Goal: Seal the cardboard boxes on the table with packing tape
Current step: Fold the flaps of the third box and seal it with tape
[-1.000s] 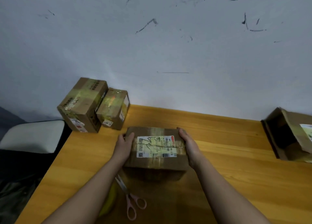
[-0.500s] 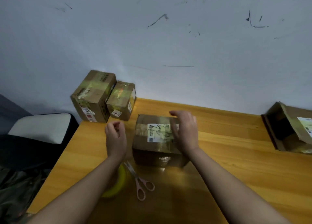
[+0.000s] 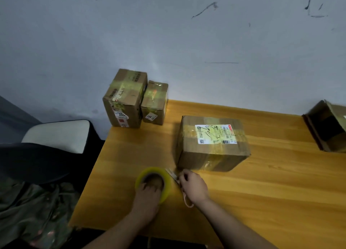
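Observation:
A taped cardboard box [image 3: 211, 145] with a white shipping label stands in the middle of the wooden table [image 3: 280, 183]. Nearer me lies a yellow roll of packing tape [image 3: 166, 181]. My left hand [image 3: 148, 196] has its fingers inside the roll's core and grips it. My right hand [image 3: 194, 187] is curled over the pink-handled scissors [image 3: 175, 175] beside the roll; only the blades and part of one handle loop show. Both hands are off the box.
Two taped boxes [image 3: 123, 100] [image 3: 155, 102] stand side by side at the table's far left corner against the wall. An open cardboard box [image 3: 327, 127] lies on its side at the right edge. A chair [image 3: 56, 134] stands left of the table.
Both hands left the labelled box and came down toward me. The left hand went into the tape roll and the right hand closed over the scissors. My view swung left.

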The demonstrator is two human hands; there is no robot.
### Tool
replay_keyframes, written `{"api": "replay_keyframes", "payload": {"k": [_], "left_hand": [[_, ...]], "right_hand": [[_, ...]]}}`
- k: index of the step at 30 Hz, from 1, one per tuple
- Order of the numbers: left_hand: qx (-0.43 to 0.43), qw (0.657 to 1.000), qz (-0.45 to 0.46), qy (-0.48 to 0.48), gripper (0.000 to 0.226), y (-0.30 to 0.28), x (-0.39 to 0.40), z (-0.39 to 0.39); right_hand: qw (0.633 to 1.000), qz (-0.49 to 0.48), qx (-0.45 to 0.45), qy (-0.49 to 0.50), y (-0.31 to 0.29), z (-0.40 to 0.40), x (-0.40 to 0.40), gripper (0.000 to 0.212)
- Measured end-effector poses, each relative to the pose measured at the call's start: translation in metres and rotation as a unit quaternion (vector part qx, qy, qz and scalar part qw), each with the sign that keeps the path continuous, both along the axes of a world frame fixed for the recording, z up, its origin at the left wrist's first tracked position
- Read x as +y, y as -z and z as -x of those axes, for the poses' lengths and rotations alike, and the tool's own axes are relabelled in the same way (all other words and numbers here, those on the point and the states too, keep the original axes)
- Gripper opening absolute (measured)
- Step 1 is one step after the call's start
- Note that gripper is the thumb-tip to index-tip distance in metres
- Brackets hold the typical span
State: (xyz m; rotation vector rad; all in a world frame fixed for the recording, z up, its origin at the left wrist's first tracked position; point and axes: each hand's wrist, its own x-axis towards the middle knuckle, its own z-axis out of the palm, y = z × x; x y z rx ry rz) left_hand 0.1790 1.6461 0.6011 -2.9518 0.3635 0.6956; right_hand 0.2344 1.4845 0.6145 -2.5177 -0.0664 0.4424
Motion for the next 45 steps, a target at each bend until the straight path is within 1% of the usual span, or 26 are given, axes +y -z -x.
{"api": "replay_keyframes", "payload": {"k": [2, 4, 5, 6, 7, 9, 11, 13, 15, 17, 19, 20, 22, 24, 26, 27, 28, 30, 32, 34, 36, 38, 41, 42, 44, 45], "left_hand": [[-0.013, 0.999, 0.037, -0.023, 0.036, -0.003, 0.002, -0.004], [-0.017, 0.993, 0.104, -0.05, 0.032, -0.006, 0.007, -0.008], [-0.01, 0.984, 0.155, -0.082, 0.031, -0.009, 0.01, -0.011], [0.001, 0.968, 0.217, -0.124, 0.032, -0.012, 0.012, -0.013], [0.017, 0.944, 0.283, -0.167, 0.034, -0.016, 0.014, -0.015], [0.04, 0.888, 0.395, -0.231, 0.036, -0.028, 0.018, -0.016], [0.059, 0.843, 0.464, -0.265, 0.032, -0.039, 0.023, -0.016], [0.073, 0.808, 0.509, -0.289, 0.031, -0.045, 0.029, -0.014], [0.059, 0.781, 0.541, -0.306, 0.049, -0.056, 0.033, -0.012], [0.036, 0.763, 0.563, -0.317, 0.067, -0.062, 0.036, -0.012], [0.012, 0.75, 0.581, -0.317, 0.065, -0.074, 0.037, -0.011], [0.003, 0.743, 0.589, -0.319, 0.066, -0.081, 0.037, -0.01], [0.005, 0.725, 0.613, -0.315, 0.075, -0.092, 0.037, -0.009], [0.004, 0.714, 0.634, -0.298, 0.079, -0.11, 0.036, -0.007], [0.002, 0.716, 0.646, -0.264, 0.073, -0.131, 0.032, -0.006], [0.002, 0.716, 0.652, -0.248, 0.068, -0.142, 0.029, -0.008], [0.007, 0.709, 0.665, -0.234, 0.064, -0.152, 0.026, -0.009], [0.014, 0.674, 0.7, -0.236, 0.063, -0.167, 0.019, -0.015], [-0.003, 0.641, 0.721, -0.263, 0.065, -0.177, 0.009, -0.025], [-0.044, 0.63, 0.722, -0.283, 0.068, -0.188, -0.003, -0.035], [-0.088, 0.629, 0.72, -0.281, 0.06, -0.197, -0.017, -0.041], [-0.095, 0.613, 0.734, -0.276, 0.045, -0.203, -0.03, -0.045], [-0.084, 0.607, 0.746, -0.261, 0.016, -0.209, -0.046, -0.046], [-0.072, 0.6, 0.753, -0.26, 0.012, -0.213, -0.052, -0.046], [-0.077, 0.591, 0.761, -0.257, 0.02, -0.218, -0.063, -0.046], [-0.078, 0.583, 0.769, -0.25, 0.015, -0.218, -0.068, -0.046]], "right_hand": [[0.997, -0.035, 0.065, -0.003, 0.008, 0.001, -0.006, 0.024], [0.984, -0.122, 0.12, -0.043, 0.011, 0.007, -0.009, 0.052], [0.977, -0.157, 0.13, -0.056, 0.011, 0.01, -0.008, 0.067], [0.973, -0.183, 0.127, -0.065, 0.01, 0.013, -0.007, 0.076], [0.97, -0.205, 0.116, -0.065, 0.006, 0.016, -0.004, 0.079], [0.965, -0.243, 0.088, -0.047, -0.003, 0.017, 0.003, 0.072], [0.964, -0.256, 0.049, -0.041, -0.014, 0.016, 0.008, 0.061], [0.967, -0.251, 0.004, -0.048, -0.025, 0.017, 0.014, 0.059], [0.969, -0.235, -0.056, -0.051, -0.034, 0.018, 0.019, 0.064], [0.962, -0.244, -0.113, -0.043, -0.044, 0.018, 0.023, 0.056], [0.952, -0.266, -0.145, -0.03, -0.056, 0.017, 0.026, 0.044], [0.949, -0.28, -0.146, -0.022, -0.063, 0.017, 0.028, 0.04], [0.943, -0.307, -0.125, -0.007, -0.079, 0.016, 0.031, 0.038], [0.936, -0.342, -0.083, -0.007, -0.097, 0.015, 0.033, 0.047], [0.921, -0.386, -0.056, -0.014, -0.116, 0.014, 0.031, 0.054], [0.917, -0.394, -0.064, -0.019, -0.126, 0.013, 0.029, 0.054], [0.916, -0.392, -0.079, -0.029, -0.136, 0.013, 0.026, 0.054], [0.92, -0.369, -0.123, -0.057, -0.152, 0.011, 0.019, 0.054], [0.926, -0.318, -0.191, -0.076, -0.163, 0.01, 0.011, 0.054], [0.923, -0.234, -0.293, -0.081, -0.168, 0.011, 0.004, 0.05], [0.902, -0.174, -0.388, -0.071, -0.17, 0.013, 0.0, 0.042], [0.879, -0.183, -0.438, -0.049, -0.173, 0.015, -0.005, 0.035], [0.865, -0.236, -0.441, -0.036, -0.179, 0.017, -0.015, 0.029], [0.865, -0.254, -0.431, -0.03, -0.182, 0.016, -0.02, 0.025], [0.862, -0.284, -0.419, -0.017, -0.189, 0.015, -0.03, 0.019], [0.86, -0.289, -0.42, -0.014, -0.192, 0.014, -0.034, 0.019]]}}
